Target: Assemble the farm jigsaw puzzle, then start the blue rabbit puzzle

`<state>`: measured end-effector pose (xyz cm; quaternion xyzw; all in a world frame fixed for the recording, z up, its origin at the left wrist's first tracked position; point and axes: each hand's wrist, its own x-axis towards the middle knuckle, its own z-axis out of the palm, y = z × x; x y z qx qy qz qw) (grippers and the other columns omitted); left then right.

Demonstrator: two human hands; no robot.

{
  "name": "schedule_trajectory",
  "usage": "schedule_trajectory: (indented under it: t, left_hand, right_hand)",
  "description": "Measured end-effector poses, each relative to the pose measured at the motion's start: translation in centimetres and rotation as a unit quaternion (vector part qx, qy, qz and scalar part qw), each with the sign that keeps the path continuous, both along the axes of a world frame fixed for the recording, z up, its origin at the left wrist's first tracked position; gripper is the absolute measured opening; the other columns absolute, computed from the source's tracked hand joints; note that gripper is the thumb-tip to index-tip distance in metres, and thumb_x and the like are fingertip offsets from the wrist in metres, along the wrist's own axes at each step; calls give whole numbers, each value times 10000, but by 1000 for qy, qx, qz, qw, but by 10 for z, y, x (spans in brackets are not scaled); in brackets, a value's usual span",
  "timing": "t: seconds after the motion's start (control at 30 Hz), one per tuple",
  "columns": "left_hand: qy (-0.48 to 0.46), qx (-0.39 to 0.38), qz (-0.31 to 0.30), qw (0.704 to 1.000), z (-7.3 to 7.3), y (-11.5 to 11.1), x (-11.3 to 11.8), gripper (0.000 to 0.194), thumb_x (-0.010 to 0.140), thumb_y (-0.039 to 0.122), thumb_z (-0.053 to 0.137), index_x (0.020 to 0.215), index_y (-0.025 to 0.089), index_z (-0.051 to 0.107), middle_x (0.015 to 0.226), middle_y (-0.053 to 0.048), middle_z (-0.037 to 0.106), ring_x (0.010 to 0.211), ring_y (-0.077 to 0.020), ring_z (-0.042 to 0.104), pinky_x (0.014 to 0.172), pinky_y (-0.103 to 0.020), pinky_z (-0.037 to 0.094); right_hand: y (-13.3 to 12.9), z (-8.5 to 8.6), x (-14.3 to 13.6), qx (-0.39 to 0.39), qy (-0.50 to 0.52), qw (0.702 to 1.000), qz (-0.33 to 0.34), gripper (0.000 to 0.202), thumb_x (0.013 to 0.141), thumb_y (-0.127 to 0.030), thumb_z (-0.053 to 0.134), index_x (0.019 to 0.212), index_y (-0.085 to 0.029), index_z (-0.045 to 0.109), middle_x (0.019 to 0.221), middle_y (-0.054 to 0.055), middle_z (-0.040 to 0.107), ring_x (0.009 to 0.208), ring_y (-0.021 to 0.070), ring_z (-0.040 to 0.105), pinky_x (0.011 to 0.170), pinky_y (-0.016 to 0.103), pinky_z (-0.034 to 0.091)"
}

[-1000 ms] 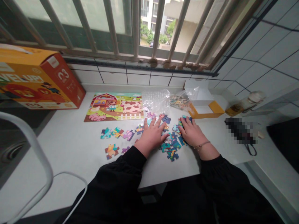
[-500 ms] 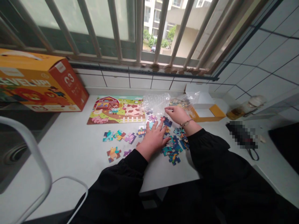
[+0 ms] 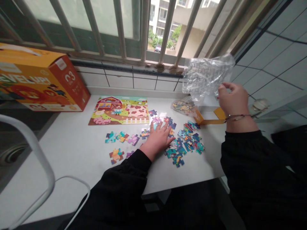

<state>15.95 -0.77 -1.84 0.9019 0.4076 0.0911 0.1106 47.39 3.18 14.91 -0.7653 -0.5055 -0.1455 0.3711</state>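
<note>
At the right hand (image 3: 233,99), we see thumb and forefinger pinched together on the edge of a clear plastic wrap (image 3: 206,75). The wrap hangs to the left of the fingertips, in the air above the counter; we cannot tell whether its lower end joins the clear bag (image 3: 183,106) of pieces beneath it. Below this grip we note an open yellow box (image 3: 208,118), just beside the bag.

The left hand (image 3: 157,140) lies palm down with fingers spread, grasping nothing that we can make out, over part of the puzzle pieces (image 3: 192,137). We find these pieces on both sides of it: a dense, overlapping cluster to its right, well apart from the pinch, and a few scattered ones to its left.

Farther out, we observe a farm picture board (image 3: 118,110) flat on the white counter (image 3: 79,153), and an orange carton (image 3: 43,81) at far left.
</note>
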Motion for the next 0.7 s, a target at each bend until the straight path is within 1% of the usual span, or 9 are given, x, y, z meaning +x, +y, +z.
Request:
schedule_trajectory:
  t: [0.1,0.17,0.27,0.33,0.4,0.47,0.53,0.6,0.7]
  left_hand:
    - [-1,-9,6,1000,0,3,0,634,1183,601,435,1722,280,529,1861,-102,397,1725,-417,335,1381,-824,130]
    - [2,-12,8,1000,0,5,0,631,1181,596,440,1728,292,520,1867,-97,387,1730,-413,326,1385,-818,119]
    - [9,-15,9,1000,-1,6,0,641,1177,622,439,1730,307,519,1870,-87,382,1732,-414,324,1389,-812,112]
    - [10,-14,10,1000,-2,6,-1,658,1176,643,424,1733,306,516,1872,-86,377,1730,-416,328,1387,-815,113]
    - [11,-8,15,1000,-3,7,0,680,1174,656,414,1739,290,511,1877,-97,363,1729,-424,328,1384,-820,112]
    - [15,-3,24,1000,-2,7,0,703,1169,662,424,1744,267,506,1881,-116,345,1729,-434,323,1382,-823,110]
    - [19,1,30,999,-1,6,1,707,1168,653,441,1746,250,503,1882,-133,337,1732,-435,316,1383,-820,107]
    - [15,1,17,1000,1,4,2,689,1168,635,462,1743,258,504,1879,-125,347,1740,-417,306,1392,-805,109]
    - [-3,-1,-43,999,2,1,3,660,1168,619,479,1737,286,507,1865,-93,391,1740,-383,316,1405,-780,119]
  right_hand:
    - [-2,-12,25,-91,45,993,-54,458,1089,-407,646,1366,-79,806,1140,197,806,927,217,676,944,407,498]
    - [-6,-22,33,-132,66,986,-73,524,1084,-426,658,1450,-62,747,1164,214,788,970,235,662,957,419,479]
    - [-21,-37,30,-107,45,989,-87,640,1030,-404,702,1547,-32,643,1355,304,707,1180,293,629,1040,444,451]
    - [-37,-51,18,-53,-9,997,-55,606,1010,-370,675,1522,-47,640,1427,321,660,1248,309,608,1062,434,458]
    - [-56,-70,-1,-41,-60,997,29,457,1048,-367,576,1398,-105,706,1348,260,705,1125,289,657,1004,412,509]
    - [-76,-94,-24,-113,-87,984,106,392,1100,-383,470,1190,-150,773,1186,198,770,1013,286,700,982,425,546]
    - [-93,-121,-46,-202,-99,962,155,414,1112,-393,456,1108,-157,795,1146,201,800,1075,326,738,1010,455,577]
    - [-106,-145,-64,-258,-96,943,187,435,1112,-385,472,1287,-144,789,1322,222,802,1236,349,744,1118,477,575]
    - [-114,-169,-82,-266,-97,938,200,609,1133,-391,435,1652,-107,580,1720,240,568,1564,368,580,1270,540,501]
